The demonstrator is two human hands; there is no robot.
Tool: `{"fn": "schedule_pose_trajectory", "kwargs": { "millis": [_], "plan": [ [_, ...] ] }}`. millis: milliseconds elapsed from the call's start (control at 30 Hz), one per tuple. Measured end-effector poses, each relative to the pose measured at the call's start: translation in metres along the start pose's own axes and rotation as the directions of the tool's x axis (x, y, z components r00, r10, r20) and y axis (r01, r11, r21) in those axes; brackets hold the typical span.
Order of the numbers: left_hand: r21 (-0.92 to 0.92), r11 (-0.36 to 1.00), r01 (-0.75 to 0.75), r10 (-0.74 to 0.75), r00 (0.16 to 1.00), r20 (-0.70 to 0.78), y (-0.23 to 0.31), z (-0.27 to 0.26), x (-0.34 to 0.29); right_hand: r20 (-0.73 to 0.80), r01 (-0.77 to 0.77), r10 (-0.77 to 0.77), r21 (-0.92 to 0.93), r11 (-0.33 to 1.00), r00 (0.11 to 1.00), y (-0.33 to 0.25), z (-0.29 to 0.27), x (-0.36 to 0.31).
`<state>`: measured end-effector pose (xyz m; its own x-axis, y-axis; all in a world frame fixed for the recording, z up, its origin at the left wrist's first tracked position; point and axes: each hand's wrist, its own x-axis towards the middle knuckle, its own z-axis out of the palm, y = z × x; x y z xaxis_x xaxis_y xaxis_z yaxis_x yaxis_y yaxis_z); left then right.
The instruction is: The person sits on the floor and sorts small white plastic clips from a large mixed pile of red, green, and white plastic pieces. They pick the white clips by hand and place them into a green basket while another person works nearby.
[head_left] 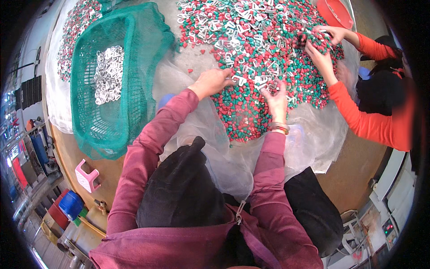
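A spread of small red and green pieces point(245, 117) lies in front of me, mixed with pale metal hook-shaped pieces point(244, 28). My left hand point(211, 83) reaches its left edge, fingers curled, fingertips at one white hook-shaped piece point(240, 80). Farther right, my right hand point(277, 102) bends its thumb and fingers over the heap, closed about a pale metal piece point(260, 85); the fingers partly hide the grip. To the left, a green basket point(77, 92) wrapped in green netting contains a pile of pale metal pieces point(109, 74).
Across at the right, a co-worker's hands point(323, 56) in orange sleeves hold a clump of red and green pieces. A red bowl point(335, 13) stands at the far right. Sheer white netting point(233, 163) drapes the near edge. A pink stool point(87, 176) is lower left.
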<state>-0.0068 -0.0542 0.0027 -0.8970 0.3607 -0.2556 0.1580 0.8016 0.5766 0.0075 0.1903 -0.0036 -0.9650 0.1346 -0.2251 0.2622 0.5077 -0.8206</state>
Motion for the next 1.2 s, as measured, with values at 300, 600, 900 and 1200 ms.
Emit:
{"fn": "schedule_pose_trajectory", "kwargs": {
  "millis": [300,600,900,1200],
  "plan": [
    [-0.962,-0.225,0.154,-0.056,0.984,0.171,0.007,-0.047,-0.009,0.113,0.032,-0.020,-0.106,0.994,0.993,-0.006,0.038,-0.014],
    [0.189,0.981,-0.049,0.055,0.998,-0.029,0.018,0.022,0.023,0.421,-0.429,0.096,0.848,0.312,0.902,-0.018,-0.013,-0.005],
    [-0.786,0.575,0.227,-0.226,0.967,0.114,0.008,-0.023,0.003,0.235,-0.294,0.211,0.410,0.864,0.949,-0.011,0.002,0.016],
    [-0.972,-0.216,0.096,0.208,0.977,0.051,0.008,-0.050,0.005,0.246,-0.201,0.132,0.282,0.938,0.960,-0.026,0.029,-0.003]
  ]
}}
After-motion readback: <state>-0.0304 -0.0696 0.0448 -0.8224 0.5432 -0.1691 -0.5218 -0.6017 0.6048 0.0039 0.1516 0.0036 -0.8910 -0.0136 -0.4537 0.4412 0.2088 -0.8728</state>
